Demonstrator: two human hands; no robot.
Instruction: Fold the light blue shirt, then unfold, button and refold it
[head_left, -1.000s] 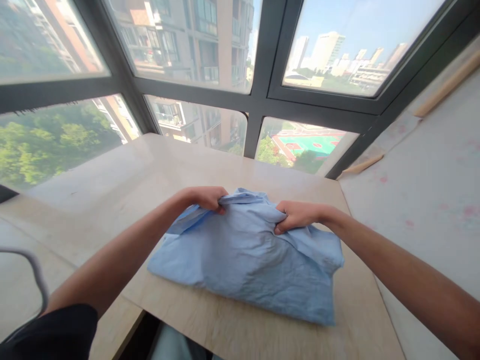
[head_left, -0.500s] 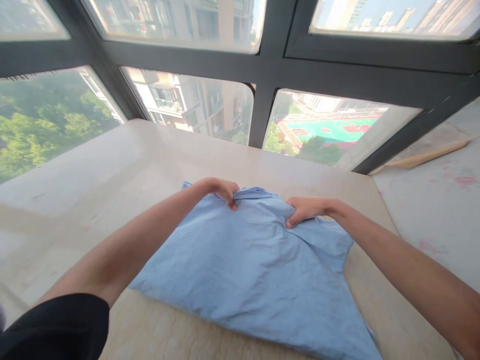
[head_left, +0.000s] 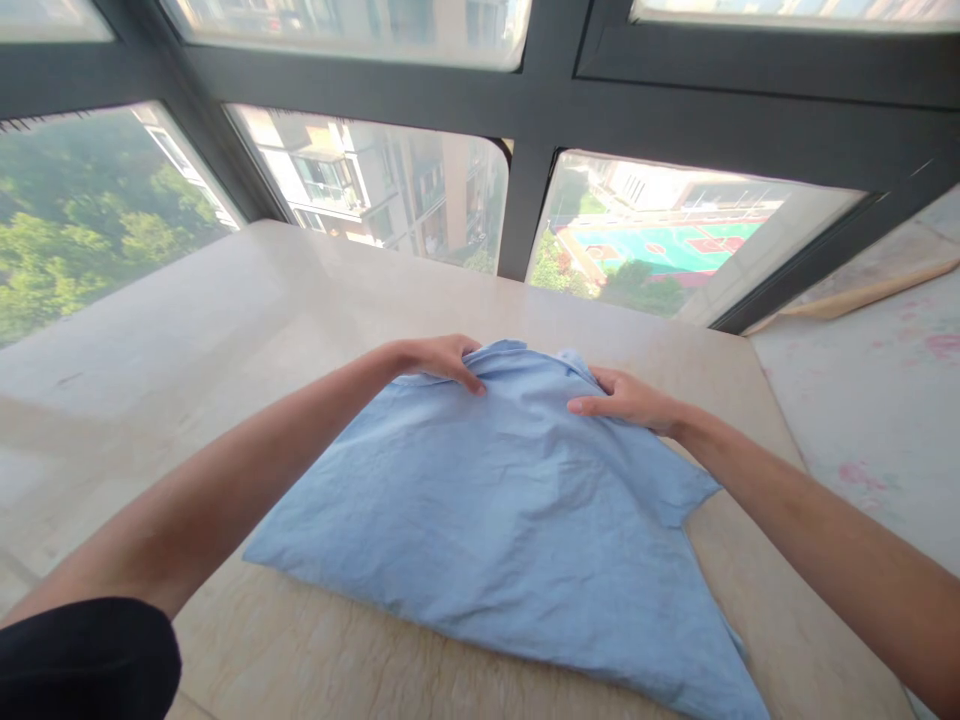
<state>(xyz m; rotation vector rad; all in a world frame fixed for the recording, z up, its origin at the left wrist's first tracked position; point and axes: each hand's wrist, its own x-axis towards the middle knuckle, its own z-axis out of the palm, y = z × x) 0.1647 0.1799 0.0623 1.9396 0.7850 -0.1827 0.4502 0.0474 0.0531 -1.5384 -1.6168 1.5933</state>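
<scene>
The gathered top of the shirt (head_left: 510, 490) is held between thumb and fingers by the left hand (head_left: 448, 362); the right hand (head_left: 634, 402) is set apart from it, thumb laid on the cloth — whether clamped cannot be told. The shirt is spread on the sill (head_left: 360, 300), below the window frame (head_left: 536, 125). Creases are probably best eased by an even, level pull — both sides together.

Light-blue shirt (head_left: 480, 510) lies spread wider than 1.0 s ago, near corner past bottom frame edge. Sleeve (head_left: 679, 488) juts out more. Right hand (head_left: 628, 400): thumb straighter. View tips down, upper windowpanes (head_left: 360, 28) mostly cropped.
</scene>
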